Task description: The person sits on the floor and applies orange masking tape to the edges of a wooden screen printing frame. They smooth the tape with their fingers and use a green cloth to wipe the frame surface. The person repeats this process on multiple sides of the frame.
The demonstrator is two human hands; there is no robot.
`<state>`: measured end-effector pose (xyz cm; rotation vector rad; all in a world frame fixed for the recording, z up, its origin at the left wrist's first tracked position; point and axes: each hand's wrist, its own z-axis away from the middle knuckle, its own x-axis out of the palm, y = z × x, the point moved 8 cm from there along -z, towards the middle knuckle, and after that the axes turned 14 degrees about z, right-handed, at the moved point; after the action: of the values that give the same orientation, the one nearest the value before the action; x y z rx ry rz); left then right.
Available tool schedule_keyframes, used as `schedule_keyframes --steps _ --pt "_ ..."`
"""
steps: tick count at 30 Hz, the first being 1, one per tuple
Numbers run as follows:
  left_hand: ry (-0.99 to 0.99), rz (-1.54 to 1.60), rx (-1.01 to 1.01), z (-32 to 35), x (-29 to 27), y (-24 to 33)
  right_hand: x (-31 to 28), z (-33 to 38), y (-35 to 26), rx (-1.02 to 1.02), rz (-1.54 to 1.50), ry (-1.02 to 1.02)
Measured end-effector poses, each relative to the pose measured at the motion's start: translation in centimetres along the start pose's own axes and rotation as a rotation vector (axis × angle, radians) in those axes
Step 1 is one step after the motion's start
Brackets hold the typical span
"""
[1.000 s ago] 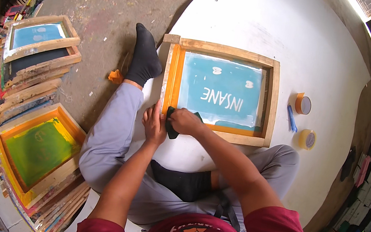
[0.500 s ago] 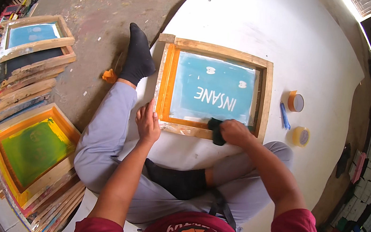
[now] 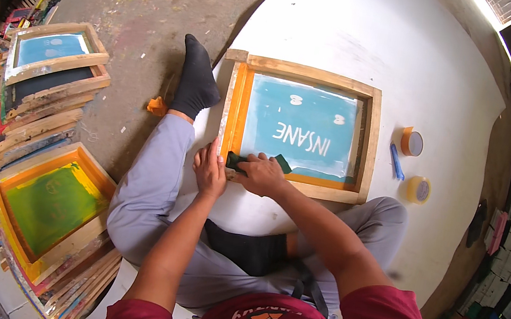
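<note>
A wooden screen printing frame [image 3: 320, 74] lies flat in front of me, its mesh coated blue-green with pale lettering and two small pale shapes. Orange tape [image 3: 238, 111] lines its left and near inner sides. My right hand [image 3: 261, 175] is closed on a dark green cloth [image 3: 282, 163], pressing it against the taped near side by the near left corner. The cloth sticks out on both sides of the fingers. Just left of it, my left hand [image 3: 209, 169] rests on that corner with fingers stretched out, holding nothing.
Right of the frame on the white sheet [image 3: 458, 110] lie an orange tape roll [image 3: 412, 142], a blue cutter [image 3: 397, 162] and a yellowish tape roll [image 3: 418, 189]. Other screen frames [image 3: 59, 70] are stacked at left, one with green mesh [image 3: 57, 202]. An orange scrap [image 3: 157, 106] lies near my foot.
My right hand has slid left with the cloth along the frame's near side, from its right part to the left corner. My left hand stays at that corner.
</note>
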<state>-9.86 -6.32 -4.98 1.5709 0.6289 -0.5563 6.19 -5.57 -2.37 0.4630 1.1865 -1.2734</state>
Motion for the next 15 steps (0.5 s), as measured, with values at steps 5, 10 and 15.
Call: schedule_keyframes --steps 5,10,15 --pt "0.016 0.018 0.005 0.1 0.1 0.1 0.6 -1.4 -1.5 0.032 -0.117 -0.035" --pt "0.015 0.085 0.028 0.0 -0.2 0.2 0.9 -1.2 -0.7 0.041 -0.241 -0.101" --pt "0.02 0.079 0.031 0.0 0.1 0.1 1.5 -1.9 -1.6 0.048 -0.091 -0.053"
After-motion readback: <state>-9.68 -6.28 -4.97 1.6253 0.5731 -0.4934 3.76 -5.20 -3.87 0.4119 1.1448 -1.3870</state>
